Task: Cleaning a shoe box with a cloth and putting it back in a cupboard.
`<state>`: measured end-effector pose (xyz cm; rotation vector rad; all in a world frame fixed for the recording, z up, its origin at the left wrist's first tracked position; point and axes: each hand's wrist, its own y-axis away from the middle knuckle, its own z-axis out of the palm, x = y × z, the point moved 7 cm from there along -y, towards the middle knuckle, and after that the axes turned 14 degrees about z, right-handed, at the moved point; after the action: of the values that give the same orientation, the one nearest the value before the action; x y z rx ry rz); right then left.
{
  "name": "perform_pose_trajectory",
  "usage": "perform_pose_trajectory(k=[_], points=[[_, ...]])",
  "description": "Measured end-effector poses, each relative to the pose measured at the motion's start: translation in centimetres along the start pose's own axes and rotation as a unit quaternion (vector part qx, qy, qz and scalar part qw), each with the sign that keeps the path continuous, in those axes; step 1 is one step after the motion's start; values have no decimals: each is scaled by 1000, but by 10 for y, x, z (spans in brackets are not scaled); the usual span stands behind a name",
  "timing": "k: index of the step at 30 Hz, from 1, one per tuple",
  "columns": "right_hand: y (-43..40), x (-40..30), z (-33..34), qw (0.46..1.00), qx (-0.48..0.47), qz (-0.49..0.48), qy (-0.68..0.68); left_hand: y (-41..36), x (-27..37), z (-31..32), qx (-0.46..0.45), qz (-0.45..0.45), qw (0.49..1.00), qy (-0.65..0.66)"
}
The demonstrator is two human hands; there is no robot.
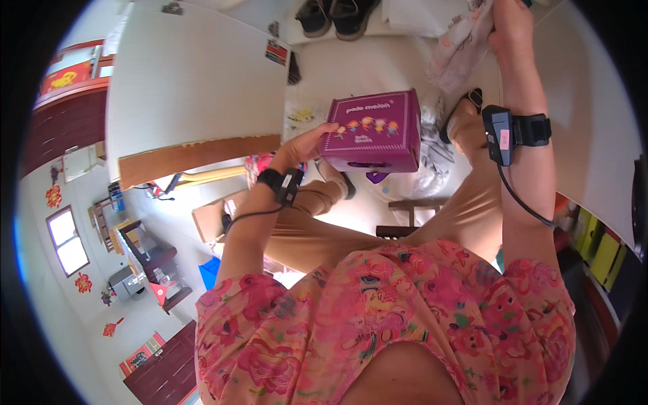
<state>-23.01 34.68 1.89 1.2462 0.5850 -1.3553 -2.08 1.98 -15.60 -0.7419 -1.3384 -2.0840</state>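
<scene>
My left hand (309,143) grips the left side of a purple cardboard shoe box (372,129) with cartoon children on its lid. The box is closed and held above the floor, over my lower legs. My right hand (511,23) is raised at the top right, beside a thin printed plastic bag (460,50); its fingers are partly cut off by the picture's edge, and whether they grip the bag cannot be made out. Both wrists wear black strapped devices with cables.
A pair of dark shoes (336,15) stands on a pale surface at the top. Pale panels rise left (197,86) and right (582,116). Crumpled clear plastic (433,152) lies beyond the box. A wooden stool (417,205) is partly visible between my legs.
</scene>
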Motion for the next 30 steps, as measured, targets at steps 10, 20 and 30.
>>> perform_pose_trajectory(k=[10,20,30], points=[[-13,13,8,994,-107,18,32,51,52,55,-22,207,934,289],[30,29,60,903,-304,52,300,52,122,100,3,270,917,292],[14,19,31,949,-183,-18,256,66,208,6,251,421,839,238]])
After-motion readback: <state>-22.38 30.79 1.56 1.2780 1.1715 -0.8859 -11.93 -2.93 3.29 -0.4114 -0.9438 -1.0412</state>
